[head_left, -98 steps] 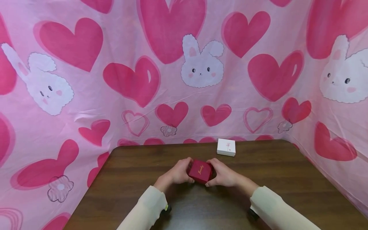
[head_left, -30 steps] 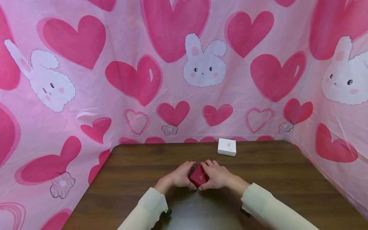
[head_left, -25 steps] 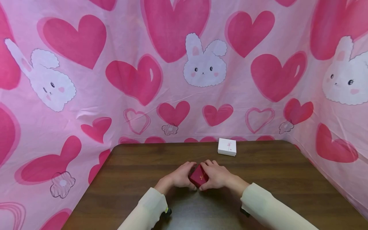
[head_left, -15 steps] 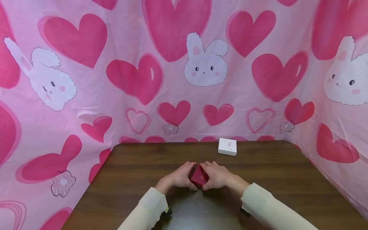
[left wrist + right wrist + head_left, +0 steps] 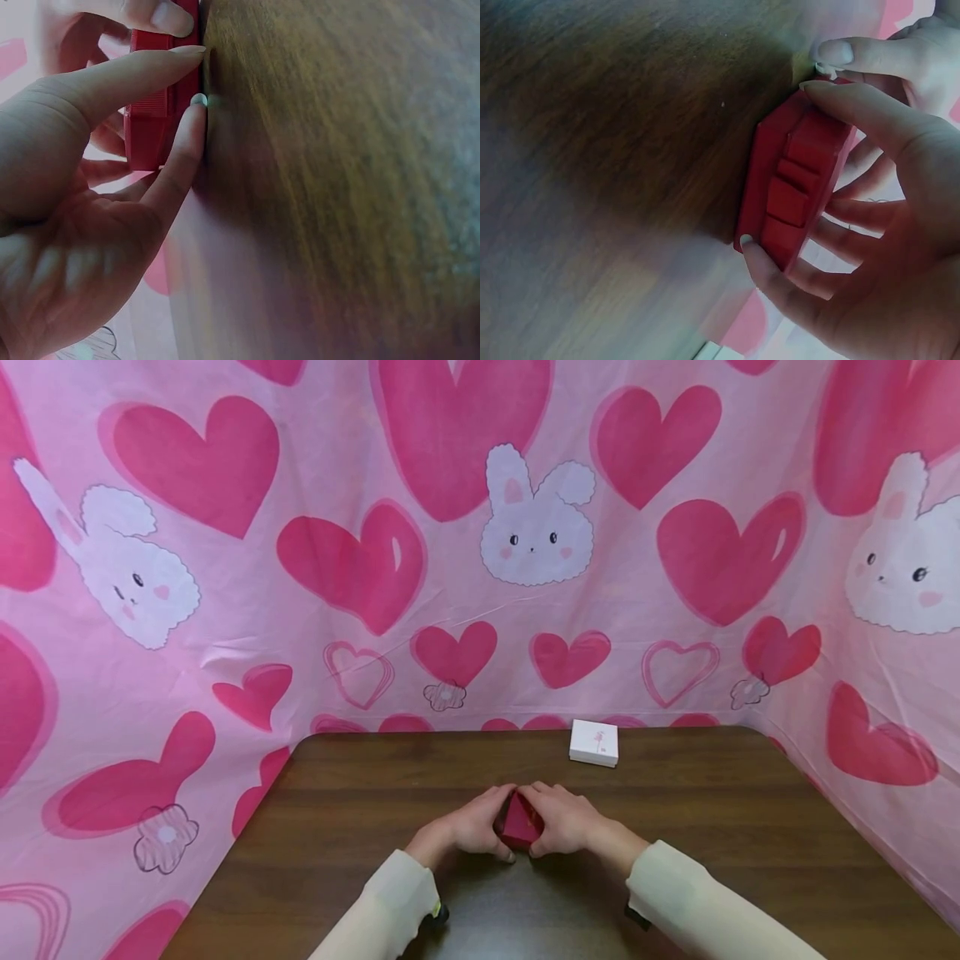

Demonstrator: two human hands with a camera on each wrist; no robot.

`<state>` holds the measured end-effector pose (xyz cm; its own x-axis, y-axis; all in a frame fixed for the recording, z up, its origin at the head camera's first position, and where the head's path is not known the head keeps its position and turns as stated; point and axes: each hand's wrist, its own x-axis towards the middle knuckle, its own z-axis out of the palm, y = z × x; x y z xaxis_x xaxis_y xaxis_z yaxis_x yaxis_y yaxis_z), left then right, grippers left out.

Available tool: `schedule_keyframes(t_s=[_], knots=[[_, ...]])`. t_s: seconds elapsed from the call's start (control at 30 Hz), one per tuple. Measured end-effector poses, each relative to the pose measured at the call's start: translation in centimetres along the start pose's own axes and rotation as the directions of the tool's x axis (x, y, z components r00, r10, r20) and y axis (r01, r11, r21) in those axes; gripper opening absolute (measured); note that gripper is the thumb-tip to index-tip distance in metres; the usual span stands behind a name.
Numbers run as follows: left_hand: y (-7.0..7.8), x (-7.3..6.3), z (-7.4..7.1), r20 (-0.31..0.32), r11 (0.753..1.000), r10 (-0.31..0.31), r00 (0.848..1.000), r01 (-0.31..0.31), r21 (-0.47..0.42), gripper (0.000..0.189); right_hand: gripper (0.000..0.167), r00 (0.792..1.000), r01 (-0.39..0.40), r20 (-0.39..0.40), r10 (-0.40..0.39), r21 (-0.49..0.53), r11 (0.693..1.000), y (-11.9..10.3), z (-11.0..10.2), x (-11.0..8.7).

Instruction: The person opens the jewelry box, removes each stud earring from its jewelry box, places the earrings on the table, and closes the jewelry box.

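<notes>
A small red jewelry box [image 5: 520, 828] sits low over the wooden table between both hands in the head view. My left hand [image 5: 476, 822] holds its left side, thumb near, fingers reaching round the far side. My right hand [image 5: 566, 820] grips the right side and covers much of the top. In the left wrist view the red box [image 5: 148, 120] shows a ribbed side, with left fingertips at its lower edge by the tabletop. The right wrist view shows the box [image 5: 795, 180] with a raised bow-like band between right thumb and fingers.
A white box [image 5: 593, 743] with a pink print lies at the table's back right. The brown wooden table [image 5: 360, 827] ends at a pink cloth backdrop [image 5: 517, 602] with hearts and rabbits. A dark wrist device [image 5: 435, 914] shows under the left sleeve.
The red box has turned between the hands, and its gold lettering, plain at first, is now mostly out of sight. My right hand has shifted left over the top. The white box stays put.
</notes>
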<state>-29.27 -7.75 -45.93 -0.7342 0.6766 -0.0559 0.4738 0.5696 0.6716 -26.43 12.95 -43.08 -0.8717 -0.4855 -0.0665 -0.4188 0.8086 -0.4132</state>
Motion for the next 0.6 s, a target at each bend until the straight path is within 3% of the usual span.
schedule_keyframes(t_s=[0.07,0.27,0.6], knots=[[0.89,-0.33,-0.29,0.003,0.999,-0.027,1.0,0.027,-0.017,0.1,0.083,1.0,0.011,-0.002,-0.011,0.012,1.0,0.02,0.02,0.0],[0.68,-0.34,0.12,0.003,0.998,-0.055,0.999,0.055,-0.013,0.099,0.084,0.999,0.042,-0.002,-0.042,0.075,0.996,0.25,0.15,-0.08],[0.77,-0.28,0.1,-0.003,0.999,-0.033,0.999,0.033,0.001,0.095,0.086,0.995,0.099,-0.015,-0.098,0.091,0.991,0.7,0.01,-0.17]])
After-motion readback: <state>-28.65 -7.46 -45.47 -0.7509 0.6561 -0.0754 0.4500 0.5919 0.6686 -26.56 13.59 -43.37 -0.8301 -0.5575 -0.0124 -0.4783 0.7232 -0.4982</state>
